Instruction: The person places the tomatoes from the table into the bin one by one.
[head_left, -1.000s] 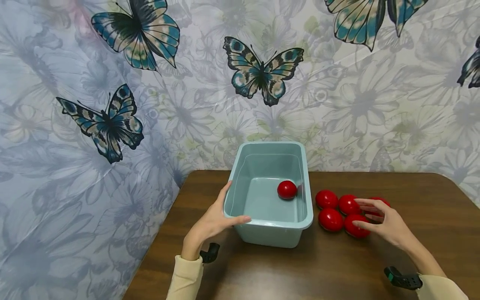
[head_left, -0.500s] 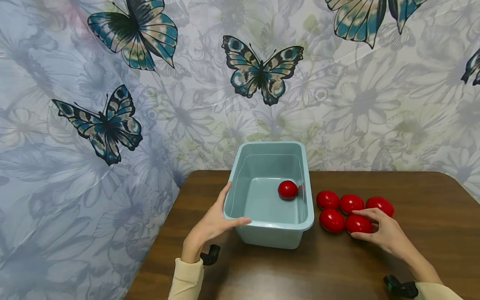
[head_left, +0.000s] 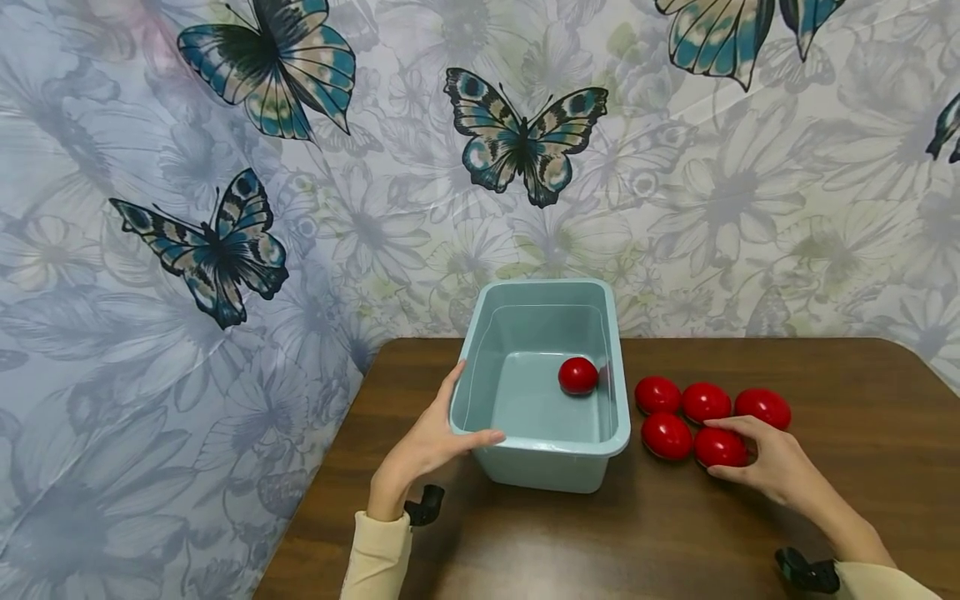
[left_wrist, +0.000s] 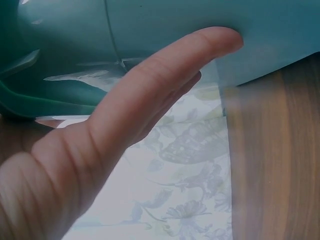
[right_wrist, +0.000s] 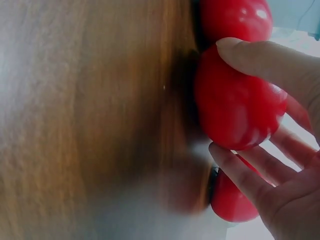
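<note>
A pale blue-green plastic bin (head_left: 543,468) stands on the table with one glossy red ball (head_left: 578,376) inside, towards its right wall. My left hand (head_left: 422,443) rests against the bin's front left corner, the fingers along its left side. In the left wrist view the straight thumb (left_wrist: 165,70) lies on the bin's outer wall. To the right of the bin, my right hand (head_left: 776,462) holds the front right ball (head_left: 721,447) of a cluster. Close up, that same smooth, rounded red ball (right_wrist: 240,107) sits between thumb and fingers, low by the tabletop.
Several more red balls (head_left: 667,435) lie close together beside and behind the held one. The brown wooden table (head_left: 525,550) meets a wall hung with butterfly-print cloth (head_left: 360,208). Both wrists wear black bands (head_left: 425,505).
My right hand has come down from above the cluster and closed round the front right ball. The left hand stays at the bin's corner.
</note>
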